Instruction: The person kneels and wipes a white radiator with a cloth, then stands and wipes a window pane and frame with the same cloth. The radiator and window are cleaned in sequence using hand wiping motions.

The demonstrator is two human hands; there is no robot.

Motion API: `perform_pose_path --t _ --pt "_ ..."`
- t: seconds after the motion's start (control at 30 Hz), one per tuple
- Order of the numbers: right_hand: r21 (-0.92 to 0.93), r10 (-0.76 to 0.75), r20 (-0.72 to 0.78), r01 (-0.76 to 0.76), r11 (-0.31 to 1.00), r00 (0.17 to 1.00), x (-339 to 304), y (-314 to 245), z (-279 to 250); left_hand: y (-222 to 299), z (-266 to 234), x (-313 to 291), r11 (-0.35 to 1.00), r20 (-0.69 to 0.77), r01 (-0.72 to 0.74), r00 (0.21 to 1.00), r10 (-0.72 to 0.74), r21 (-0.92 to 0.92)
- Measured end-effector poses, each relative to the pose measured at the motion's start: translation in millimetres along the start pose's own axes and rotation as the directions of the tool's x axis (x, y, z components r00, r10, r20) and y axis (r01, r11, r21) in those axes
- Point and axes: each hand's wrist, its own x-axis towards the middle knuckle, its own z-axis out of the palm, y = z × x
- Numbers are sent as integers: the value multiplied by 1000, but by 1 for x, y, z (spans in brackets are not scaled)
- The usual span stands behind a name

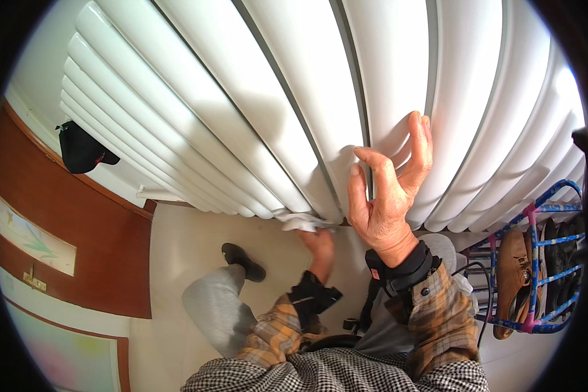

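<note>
Radiator (307, 52), one, white, upright rounded columns, spanning the view from 10 o'clock through 12 to 3. Cloth (300, 222), one, white, crumpled, against the radiator's lower edge, just below the centre of view at 6 o'clock. Left hand (319, 247), blurred, adjoining the cloth at its 5 o'clock side; fingers gripping it, tips partly hidden. Right hand (389, 206), at 3 o'clock, raised before the columns; fingers parted and bent, holding nothing, contact with the radiator not determinable. Sleeves (441, 320), a pair, brown-and-grey plaid, each with a black wristband (405, 271). Garment (333, 375), one, black-and-white check, at 6 o'clock. Cap (83, 149), one, black, beside the radiator's end, near 9 o'clock. Door (111, 242), brown, with patterned panel (32, 235), toward 8 and 9 o'clock. Worn shoe (245, 261), black, on the pale floor (176, 255) at 7 o'clock. Rack (534, 251), blue tubes with pink joints, between 3 and 4 o'clock, bearing brown shoes (513, 268) and black shoes (558, 258).
</note>
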Motion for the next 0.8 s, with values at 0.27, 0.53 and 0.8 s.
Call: perform_pose_path --t 0.27,0.53,0.8 --pt "103 12 -28 -9 995 1000 9 -9 -13 69 35 -88 970 529 220 814 -238 98" --pt "-61 76 -290 -98 993 954 24 24 -69 187 -5 -13 831 100 -538 828 552 -138" --pt "-167 65 -264 -112 980 962 18 40 -70 110 21 -46 479 572 -872 447 687 106"
